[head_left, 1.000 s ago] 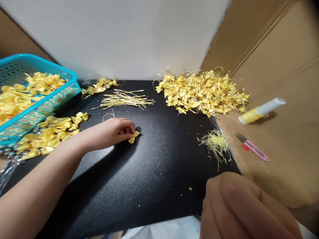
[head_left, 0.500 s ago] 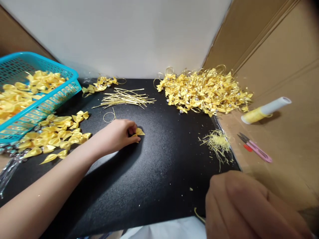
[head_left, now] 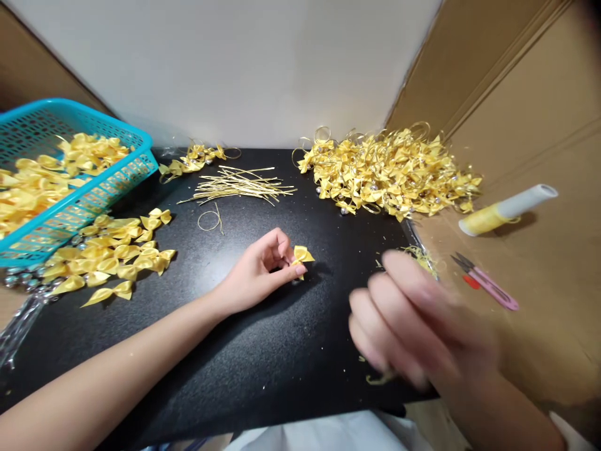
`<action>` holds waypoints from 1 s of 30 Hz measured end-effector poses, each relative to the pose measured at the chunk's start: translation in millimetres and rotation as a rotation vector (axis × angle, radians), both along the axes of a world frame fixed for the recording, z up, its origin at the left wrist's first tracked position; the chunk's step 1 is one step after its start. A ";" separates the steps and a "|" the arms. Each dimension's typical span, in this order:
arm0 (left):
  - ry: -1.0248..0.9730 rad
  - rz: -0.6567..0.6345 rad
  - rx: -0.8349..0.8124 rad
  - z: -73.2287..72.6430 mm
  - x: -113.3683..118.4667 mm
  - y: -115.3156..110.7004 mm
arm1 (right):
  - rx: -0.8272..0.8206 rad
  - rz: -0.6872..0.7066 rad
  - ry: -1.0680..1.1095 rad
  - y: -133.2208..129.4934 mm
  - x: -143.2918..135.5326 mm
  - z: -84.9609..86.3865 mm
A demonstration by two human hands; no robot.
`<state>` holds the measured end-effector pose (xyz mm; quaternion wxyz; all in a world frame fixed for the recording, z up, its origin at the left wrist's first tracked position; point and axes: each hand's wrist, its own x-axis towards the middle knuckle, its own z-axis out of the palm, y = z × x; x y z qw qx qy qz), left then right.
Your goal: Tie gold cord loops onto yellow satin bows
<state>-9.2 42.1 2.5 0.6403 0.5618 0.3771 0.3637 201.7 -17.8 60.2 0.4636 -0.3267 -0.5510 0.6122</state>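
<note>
My left hand [head_left: 263,266] pinches a yellow ribbon bow [head_left: 303,255] between thumb and fingers, just above the middle of the black tabletop [head_left: 263,357]. To the right, my right hand [head_left: 408,319] is raised over the table, blurred by motion. Its fingers are curled in, and whatever they may hold is hidden. Left of my left hand lies a group of yellow bows [head_left: 117,250] with silvery bells beside them. A single looped gold cord [head_left: 210,219] rests beyond my left wrist, in front of a heap of straight gold cords [head_left: 241,186].
A blue basket [head_left: 89,194] of yellow bows stands at the left. Finished-looking bows with cord loops and bells form a large pile [head_left: 385,172] at the back right. Pink-handled snips [head_left: 488,285], a thread tube [head_left: 507,210] and thread scraps [head_left: 422,258] are at the right.
My left hand has moved right with the bow, which now shows more fully. My right hand has come up and left from the lower right corner, now covering part of the thread scraps.
</note>
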 end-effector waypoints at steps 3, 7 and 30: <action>-0.016 0.001 -0.009 -3.7 1.7 -4.4 | -0.178 -0.161 0.237 26.0 -12.7 -20.7; -0.005 -0.044 -0.074 -5.1 2.2 -5.9 | -0.202 -0.292 0.152 39.5 -19.4 -51.8; -0.342 0.041 -0.306 -16.8 1.2 -5.4 | 0.308 -0.184 -0.574 26.3 -22.6 -70.1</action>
